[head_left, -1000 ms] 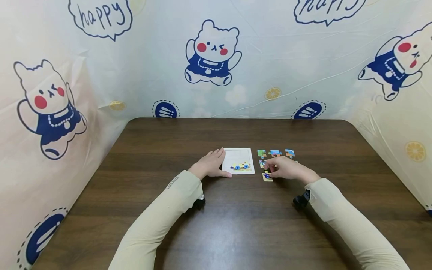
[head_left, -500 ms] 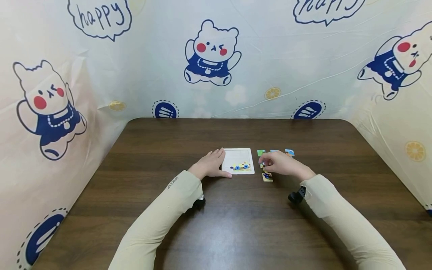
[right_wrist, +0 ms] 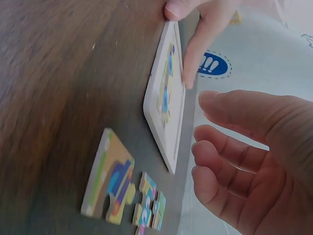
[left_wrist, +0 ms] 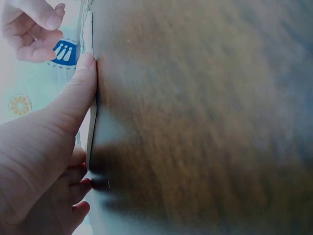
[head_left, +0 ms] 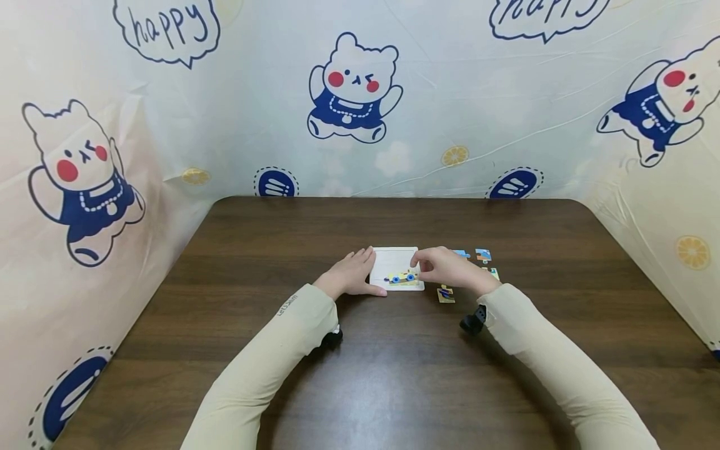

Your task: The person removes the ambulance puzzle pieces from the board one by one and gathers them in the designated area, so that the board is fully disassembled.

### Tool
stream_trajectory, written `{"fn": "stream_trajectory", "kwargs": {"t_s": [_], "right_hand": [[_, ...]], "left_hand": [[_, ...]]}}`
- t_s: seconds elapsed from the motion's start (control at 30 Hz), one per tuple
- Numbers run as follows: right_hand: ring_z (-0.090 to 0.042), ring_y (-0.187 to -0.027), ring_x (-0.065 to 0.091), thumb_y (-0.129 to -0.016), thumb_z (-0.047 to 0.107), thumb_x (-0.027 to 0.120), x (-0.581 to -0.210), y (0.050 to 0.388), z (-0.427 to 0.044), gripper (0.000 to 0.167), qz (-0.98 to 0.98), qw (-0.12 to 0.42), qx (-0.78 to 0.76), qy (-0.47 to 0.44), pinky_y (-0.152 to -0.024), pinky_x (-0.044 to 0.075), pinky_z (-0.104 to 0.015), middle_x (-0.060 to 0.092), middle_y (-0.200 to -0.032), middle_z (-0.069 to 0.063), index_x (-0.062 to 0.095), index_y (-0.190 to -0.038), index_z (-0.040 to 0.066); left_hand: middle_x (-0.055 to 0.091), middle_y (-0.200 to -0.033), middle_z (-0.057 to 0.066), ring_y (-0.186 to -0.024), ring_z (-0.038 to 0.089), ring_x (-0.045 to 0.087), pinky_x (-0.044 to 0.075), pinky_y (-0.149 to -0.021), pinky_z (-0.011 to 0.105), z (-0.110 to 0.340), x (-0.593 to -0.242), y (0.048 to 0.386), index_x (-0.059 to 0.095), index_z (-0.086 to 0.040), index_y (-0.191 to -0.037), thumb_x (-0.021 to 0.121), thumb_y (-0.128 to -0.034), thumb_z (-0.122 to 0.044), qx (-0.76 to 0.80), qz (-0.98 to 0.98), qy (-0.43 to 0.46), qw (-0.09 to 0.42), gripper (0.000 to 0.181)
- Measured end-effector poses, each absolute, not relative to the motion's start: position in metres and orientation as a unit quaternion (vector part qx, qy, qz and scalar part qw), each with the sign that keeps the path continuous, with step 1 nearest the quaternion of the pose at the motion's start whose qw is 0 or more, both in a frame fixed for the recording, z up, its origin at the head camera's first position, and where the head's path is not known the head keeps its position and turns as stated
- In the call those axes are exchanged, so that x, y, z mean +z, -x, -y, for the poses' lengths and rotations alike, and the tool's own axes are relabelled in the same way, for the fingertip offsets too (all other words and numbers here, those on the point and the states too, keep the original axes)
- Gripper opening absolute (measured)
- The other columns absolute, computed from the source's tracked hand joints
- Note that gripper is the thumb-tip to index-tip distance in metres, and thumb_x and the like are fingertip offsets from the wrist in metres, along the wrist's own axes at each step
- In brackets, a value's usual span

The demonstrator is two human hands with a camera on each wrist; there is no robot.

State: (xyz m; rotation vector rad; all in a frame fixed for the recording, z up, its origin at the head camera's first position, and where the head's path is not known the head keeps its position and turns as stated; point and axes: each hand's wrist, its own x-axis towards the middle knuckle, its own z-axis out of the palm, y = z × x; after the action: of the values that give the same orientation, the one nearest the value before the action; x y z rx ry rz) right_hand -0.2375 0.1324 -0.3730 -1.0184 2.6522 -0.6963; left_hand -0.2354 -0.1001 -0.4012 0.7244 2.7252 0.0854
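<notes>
A white puzzle tray [head_left: 392,261] lies flat on the table, with joined picture pieces [head_left: 402,278] of a yellow vehicle along its near side. My left hand [head_left: 352,274] rests at the tray's left side, its thumb at the near corner and its fingers along the left edge. Over the tray's right edge hovers my right hand [head_left: 447,267]. In the right wrist view my right hand [right_wrist: 249,161] has loosely bent fingers, with nothing visible between thumb and fingertips. Nearby lies a yellow-brown jigsaw piece [right_wrist: 110,181], with a blue-and-white piece [right_wrist: 145,200] and a green piece [right_wrist: 159,211] beyond.
To the right of the tray, loose jigsaw pieces include a blue one [head_left: 482,255] at the back and another [head_left: 494,274] partly behind my right hand. Dark wood tabletop [head_left: 360,362] stretches around them. A printed cloth [head_left: 427,112] hangs behind and at both sides.
My right hand has moved left from over the loose pieces to the tray's right edge. My left hand and the tray have stayed in place.
</notes>
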Motion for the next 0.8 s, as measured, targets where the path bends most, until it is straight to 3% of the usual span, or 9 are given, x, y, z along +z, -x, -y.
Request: {"fn": "stream_trajectory", "kwargs": {"t_s": [0.57, 0.8], "right_hand": [[-0.011, -0.063, 0.048, -0.082, 0.008, 0.07, -0.388, 0.242, -0.111, 0.017, -0.899, 0.125, -0.222, 0.357, -0.06, 0.041, -0.026, 0.057, -0.074, 0.001, 0.063, -0.096, 0.003], [-0.013, -0.066, 0.048, -0.081, 0.01, 0.071, -0.391, 0.245, -0.108, 0.019, -0.904, 0.137, -0.216, 0.344, -0.064, 0.043, -0.028, 0.055, -0.074, 0.001, 0.063, -0.097, 0.003]], "left_hand": [[0.009, -0.151, 0.017, -0.138, 0.025, 0.01, 0.011, -0.109, 0.038, 0.1, -0.402, 0.236, 0.013, 0.002, -0.146, 0.051, -0.0817, -0.065, 0.027, -0.953, -0.256, 0.156, 0.1], [0.009, -0.151, 0.019, -0.138, 0.026, 0.009, 0.009, -0.109, 0.039, 0.102, -0.402, 0.237, 0.014, 0.004, -0.145, 0.052, -0.0771, -0.069, 0.053, -0.951, -0.261, 0.159, 0.107]]}}
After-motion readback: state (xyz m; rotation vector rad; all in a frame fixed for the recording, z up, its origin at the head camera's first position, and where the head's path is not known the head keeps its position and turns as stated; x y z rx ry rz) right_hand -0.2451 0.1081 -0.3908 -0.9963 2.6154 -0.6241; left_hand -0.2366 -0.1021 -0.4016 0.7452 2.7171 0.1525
